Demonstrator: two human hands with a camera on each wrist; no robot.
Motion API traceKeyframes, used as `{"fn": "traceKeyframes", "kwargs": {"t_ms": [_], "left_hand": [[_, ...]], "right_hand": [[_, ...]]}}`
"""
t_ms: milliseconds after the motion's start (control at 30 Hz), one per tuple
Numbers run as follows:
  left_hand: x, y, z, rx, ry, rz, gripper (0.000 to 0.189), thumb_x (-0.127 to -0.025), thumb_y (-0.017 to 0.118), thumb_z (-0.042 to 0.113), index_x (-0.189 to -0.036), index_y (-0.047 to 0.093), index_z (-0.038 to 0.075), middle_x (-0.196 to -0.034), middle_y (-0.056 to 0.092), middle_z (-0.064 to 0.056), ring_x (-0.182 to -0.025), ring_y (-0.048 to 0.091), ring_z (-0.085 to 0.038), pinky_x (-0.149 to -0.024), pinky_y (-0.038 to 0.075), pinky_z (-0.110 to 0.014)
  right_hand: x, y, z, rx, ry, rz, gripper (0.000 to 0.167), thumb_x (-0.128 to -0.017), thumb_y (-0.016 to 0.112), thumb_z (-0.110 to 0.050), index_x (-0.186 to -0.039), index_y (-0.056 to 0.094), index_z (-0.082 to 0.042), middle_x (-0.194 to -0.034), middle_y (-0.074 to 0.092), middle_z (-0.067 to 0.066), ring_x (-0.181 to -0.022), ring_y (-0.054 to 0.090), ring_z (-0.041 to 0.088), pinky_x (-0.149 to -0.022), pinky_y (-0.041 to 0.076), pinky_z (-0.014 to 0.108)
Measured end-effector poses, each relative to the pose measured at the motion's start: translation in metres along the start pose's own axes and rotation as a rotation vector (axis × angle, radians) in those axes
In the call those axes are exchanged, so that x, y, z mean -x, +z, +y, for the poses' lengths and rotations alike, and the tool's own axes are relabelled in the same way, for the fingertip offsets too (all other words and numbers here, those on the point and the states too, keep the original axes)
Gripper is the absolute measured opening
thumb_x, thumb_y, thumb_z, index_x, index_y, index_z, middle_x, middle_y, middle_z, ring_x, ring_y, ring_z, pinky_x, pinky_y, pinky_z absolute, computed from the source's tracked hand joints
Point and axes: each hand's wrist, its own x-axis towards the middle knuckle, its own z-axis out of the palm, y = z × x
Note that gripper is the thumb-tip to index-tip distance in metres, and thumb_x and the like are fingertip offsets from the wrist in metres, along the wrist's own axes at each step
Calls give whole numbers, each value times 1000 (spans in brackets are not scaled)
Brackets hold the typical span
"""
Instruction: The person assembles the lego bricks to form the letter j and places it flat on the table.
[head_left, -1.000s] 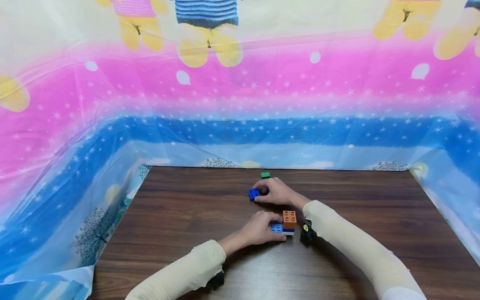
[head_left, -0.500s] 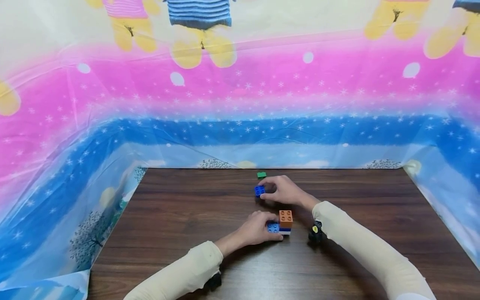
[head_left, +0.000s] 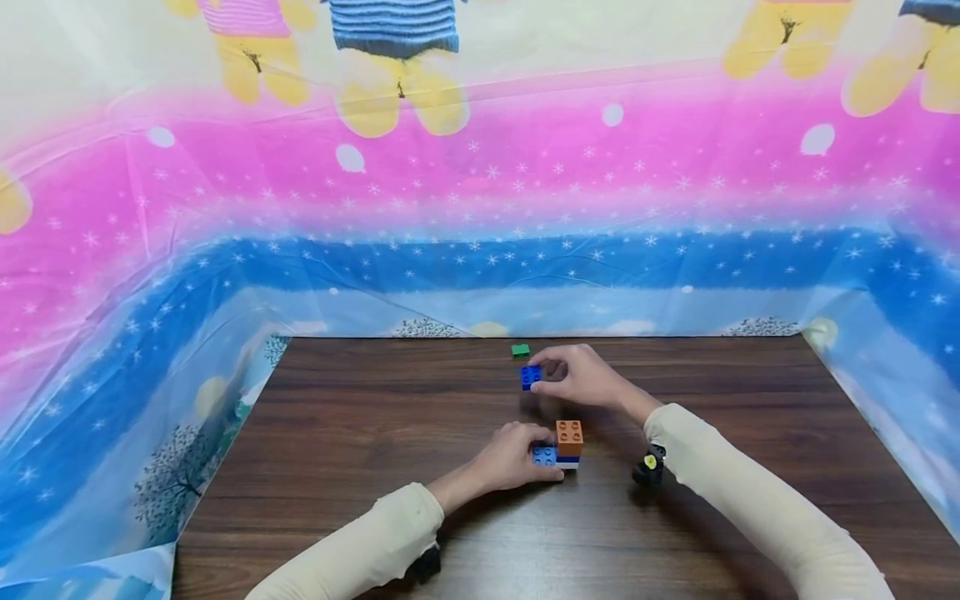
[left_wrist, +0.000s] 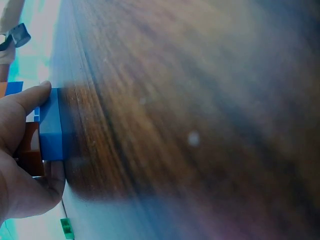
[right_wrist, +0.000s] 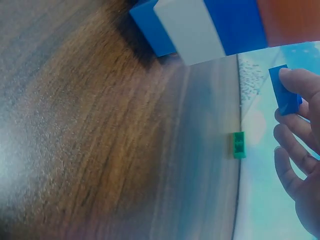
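In the head view my right hand (head_left: 588,379) pinches a dark blue toy building brick (head_left: 530,377) between thumb and fingertips. The right wrist view shows this blue brick (right_wrist: 285,92) held off the table, with the other fingers loosely bent. My left hand (head_left: 510,457) grips a joined block build at its light blue brick (head_left: 543,456). Beside that rises a stack with an orange brick (head_left: 569,435) on top, then dark blue, then white (head_left: 567,465). A brown-orange brick (left_wrist: 31,150) sits near the left palm on the blue brick (left_wrist: 51,127); from the head it is hidden.
A small green brick (head_left: 521,351) lies near the back edge of the dark wooden table (head_left: 360,417). A printed cloth (head_left: 480,258) hangs behind and along the sides. Black wrist cameras (head_left: 649,467) sit under the sleeves, close to the tabletop.
My right hand has moved right and slightly away with the dark blue brick, which now hangs below and right of the green one. My left hand keeps its grip on the build in place.
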Motion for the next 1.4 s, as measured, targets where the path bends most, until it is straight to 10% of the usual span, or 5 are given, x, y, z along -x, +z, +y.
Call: {"fn": "traceKeyframes", "kwargs": {"t_ms": [867, 1400], "left_hand": [[2, -1, 3, -11, -27, -1, 53, -88, 80, 43, -130, 70, 11, -124, 72, 0, -108, 63, -13, -98, 46, -42], [0, 0, 2, 7, -8, 6, 42, -87, 81, 40, -120, 74, 15, -107, 74, 7, -87, 59, -2, -85, 45, -31]], "right_hand": [[33, -28, -30, 100, -86, 96, 38, -92, 78, -36, -125, 71, -17, -104, 71, -3, -94, 66, 12, -80, 57, 37], [63, -34, -44, 105, -88, 124, 41, -90, 79, -41, -123, 73, -18, -110, 72, -2, -99, 65, 13, -80, 55, 39]]}}
